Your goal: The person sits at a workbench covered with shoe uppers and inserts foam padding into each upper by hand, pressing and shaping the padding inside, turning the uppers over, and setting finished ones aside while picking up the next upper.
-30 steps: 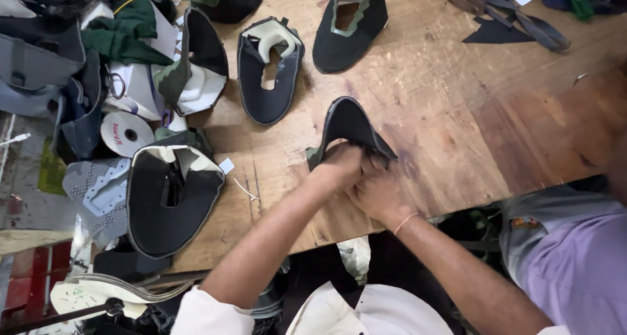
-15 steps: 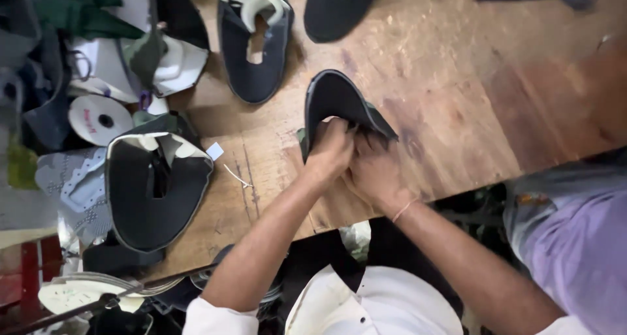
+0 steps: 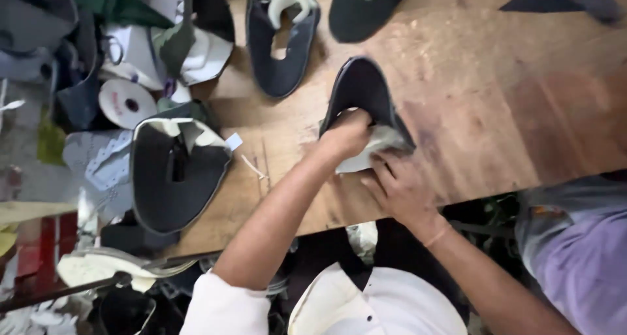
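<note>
A dark navy shoe upper (image 3: 362,87) lies on the wooden table (image 3: 496,93), toe pointing away from me. My left hand (image 3: 345,138) is pushed into its opening from the heel end, fingers closed inside it. My right hand (image 3: 400,190) sits just below and to the right, at the table's front edge. It pinches the pale lining (image 3: 377,147) that sticks out of the upper's heel. Both hands touch the same upper.
Three more dark uppers lie around: one at the left (image 3: 171,178), one behind (image 3: 281,47), one at the top (image 3: 366,5). A white tape roll (image 3: 125,103) and a heap of cut pieces (image 3: 130,21) fill the left side. A person in purple (image 3: 581,256) is at the right.
My left hand has gone further into the upper, and the pale lining now shows at the heel. My right hand has dropped back toward the table edge.
</note>
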